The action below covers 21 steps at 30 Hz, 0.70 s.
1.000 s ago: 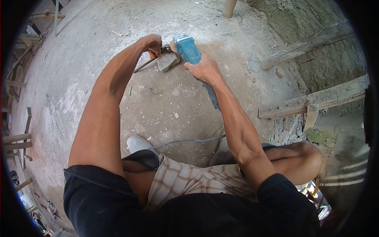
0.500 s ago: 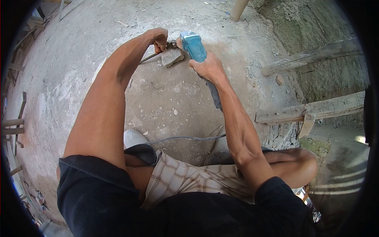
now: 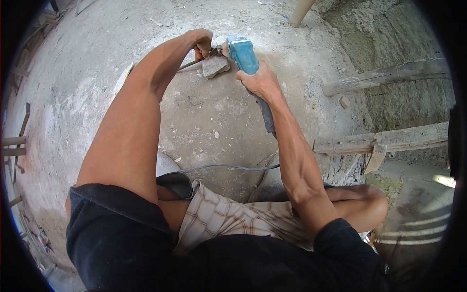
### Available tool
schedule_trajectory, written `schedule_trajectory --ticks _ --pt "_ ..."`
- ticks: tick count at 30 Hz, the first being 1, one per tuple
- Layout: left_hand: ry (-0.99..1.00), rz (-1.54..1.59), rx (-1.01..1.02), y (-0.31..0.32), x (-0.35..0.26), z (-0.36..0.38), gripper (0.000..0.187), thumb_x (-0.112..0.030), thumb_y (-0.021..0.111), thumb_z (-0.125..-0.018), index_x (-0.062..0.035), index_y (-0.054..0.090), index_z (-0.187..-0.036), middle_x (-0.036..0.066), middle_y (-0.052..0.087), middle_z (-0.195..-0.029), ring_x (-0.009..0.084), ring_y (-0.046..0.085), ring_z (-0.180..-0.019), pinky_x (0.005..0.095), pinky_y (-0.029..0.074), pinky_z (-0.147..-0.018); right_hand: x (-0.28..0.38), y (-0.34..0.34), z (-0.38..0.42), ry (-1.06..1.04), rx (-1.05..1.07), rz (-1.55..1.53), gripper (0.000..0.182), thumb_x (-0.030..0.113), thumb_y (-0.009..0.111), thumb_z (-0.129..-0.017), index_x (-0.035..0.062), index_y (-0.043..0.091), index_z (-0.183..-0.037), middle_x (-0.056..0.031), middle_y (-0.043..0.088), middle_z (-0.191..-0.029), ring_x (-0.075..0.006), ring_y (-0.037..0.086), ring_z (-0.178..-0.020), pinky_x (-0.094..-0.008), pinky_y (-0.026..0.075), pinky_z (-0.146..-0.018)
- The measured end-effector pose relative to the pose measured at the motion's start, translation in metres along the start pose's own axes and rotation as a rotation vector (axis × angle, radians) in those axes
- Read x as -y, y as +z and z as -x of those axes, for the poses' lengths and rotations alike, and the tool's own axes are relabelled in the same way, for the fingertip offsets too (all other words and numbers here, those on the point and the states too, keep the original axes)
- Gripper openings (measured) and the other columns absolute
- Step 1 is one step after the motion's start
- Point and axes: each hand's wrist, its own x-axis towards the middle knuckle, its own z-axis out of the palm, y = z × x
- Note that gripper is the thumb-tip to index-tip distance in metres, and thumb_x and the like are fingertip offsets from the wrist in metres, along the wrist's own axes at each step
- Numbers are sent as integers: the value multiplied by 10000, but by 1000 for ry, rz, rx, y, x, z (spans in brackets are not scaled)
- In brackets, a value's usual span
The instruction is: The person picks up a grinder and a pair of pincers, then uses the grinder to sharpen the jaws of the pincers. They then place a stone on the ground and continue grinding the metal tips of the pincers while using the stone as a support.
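My right hand [image 3: 263,82] is wrapped around the body of a teal angle grinder [image 3: 244,57], with its silvery head pointing away from me. The grinder's disc is mostly hidden from this angle. Just left of it, my left hand [image 3: 202,47] curls closed over a thin dark metal rod [image 3: 188,64]. The rod lies across the top of a rough grey stone [image 3: 215,66] on the ground, its end close to the grinder's head. From the grinder's dark rear handle a grey power cord [image 3: 228,166] runs back across between my feet.
Dusty concrete ground [image 3: 204,112] with small rubble surrounds the stone. To the right, wooden beams [image 3: 384,138] and another timber [image 3: 384,78] border a rough earthen drop. A post [image 3: 301,12] stands at the far side. My shoes [image 3: 168,164] flank the cord.
The view has shifted slightly, so hands, grinder and stone appear a little further right and up. Both hands keep their holds.
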Motion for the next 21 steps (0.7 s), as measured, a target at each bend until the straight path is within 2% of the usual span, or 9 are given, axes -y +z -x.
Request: schedule_trajectory --ticks 6,15,17,21 --pt "-12 -23 -29 -1 -4 7 218 -154 815 -747 26 691 -747 114 737 -797 173 726 -713 299 559 -625 3 -3 2 36 31 4 692 390 715 -682 -57 560 -1187 -259 634 -1131 -379 620 -1071 -434 482 -921" --pt "22 -74 -59 -1 -2 4 247 -181 819 -741 -11 668 -645 91 730 -749 154 689 -657 310 518 -579 4 -4 4 18 35 15 696 385 717 -681 -63 552 -1188 -256 633 -1129 -376 622 -1063 -434 483 -918" --pt "13 -43 54 -2 -4 8 357 -120 714 -863 -107 530 -558 44 552 -568 286 721 -876 374 521 -653 3 -3 4 9 30 13 699 385 719 -678 -62 552 -1188 -260 632 -1131 -379 622 -1065 -436 482 -921" --pt "17 -33 48 -2 -4 9 366 -118 714 -861 -104 521 -551 40 544 -565 288 722 -882 375 517 -651 3 -1 3 2 7 13 703 384 724 -670 -57 553 -1189 -266 629 -1136 -385 619 -1072 -440 481 -931"
